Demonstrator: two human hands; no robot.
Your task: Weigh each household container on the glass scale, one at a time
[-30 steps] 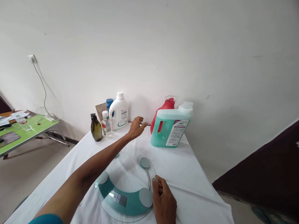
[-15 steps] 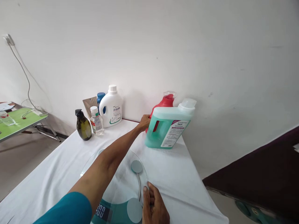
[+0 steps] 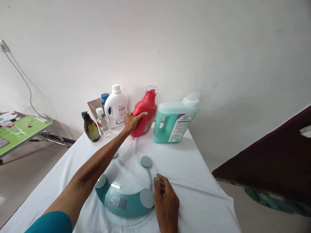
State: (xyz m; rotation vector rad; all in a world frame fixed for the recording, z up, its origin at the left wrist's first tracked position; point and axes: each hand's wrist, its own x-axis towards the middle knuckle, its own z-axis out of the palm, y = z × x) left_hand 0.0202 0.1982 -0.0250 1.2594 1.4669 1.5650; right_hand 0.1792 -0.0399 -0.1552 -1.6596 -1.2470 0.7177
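Observation:
My left hand (image 3: 132, 122) is wrapped round a red plastic bottle (image 3: 145, 110) with a clear cap, which leans slightly to the right near the wall. Just right of it stands a large bottle of green liquid (image 3: 167, 124) with a handle and a white label. In front lies a round glass bathroom scale (image 3: 131, 202) with grey pads and a lit display (image 3: 117, 201). At the scale's right rim my right hand (image 3: 166, 200) is closed, thumb and forefinger on the glass edge. My left forearm crosses above the scale's left part.
Left of the red bottle stand a white detergent jug (image 3: 118, 108), a small clear bottle (image 3: 103, 123), a dark pump bottle (image 3: 91, 128), a brown pouch (image 3: 94, 106) and a blue-capped bottle (image 3: 104, 97). A green table (image 3: 29, 129) is beyond, with a dark slanted surface (image 3: 272, 161) at right.
My left hand has carried the red bottle leftward, from behind the green bottle to between it and the white jug. My right hand stays at the scale's rim. The view has shifted slightly.

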